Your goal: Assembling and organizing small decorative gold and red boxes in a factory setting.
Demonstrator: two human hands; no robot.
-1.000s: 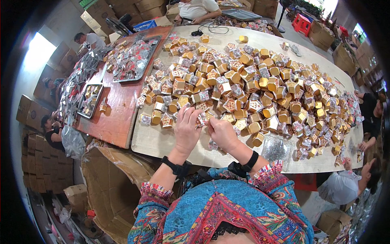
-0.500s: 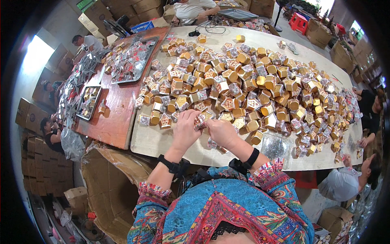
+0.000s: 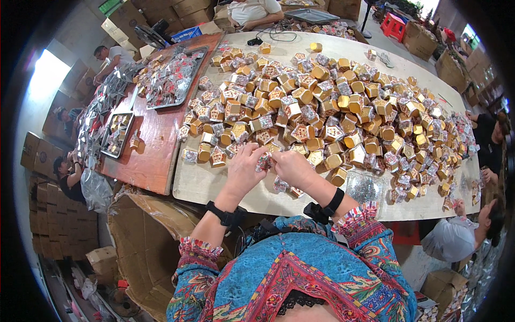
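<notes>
Close to the near edge of the pale table point(image 3: 241, 188), both my hands meet on one small house-shaped ornament point(image 3: 263, 161) with a glittery red-and-white side. My left hand point(image 3: 244, 169) grips it from the left with bent fingers. On its other side, my right hand point(image 3: 292, 169) is closed at the ornament's edge; its fingertips are partly hidden. A big heap of similar gold and glittery house ornaments point(image 3: 303, 133) spreads just beyond my hands. A few lie below them, one of them a glittery piece point(image 3: 280, 184).
A square of silver glitter point(image 3: 366, 189) lies to the right on the table. A reddish wooden table point(image 3: 153, 155) at left bears metal trays point(image 3: 124, 146) of parts. An opened cardboard box point(image 3: 142, 252) stands at my left. Co-workers sit around.
My hands stay together on the ornament, with only a small shift in their hold. My right hand has risen slightly. The person at the far side has lowered an arm.
</notes>
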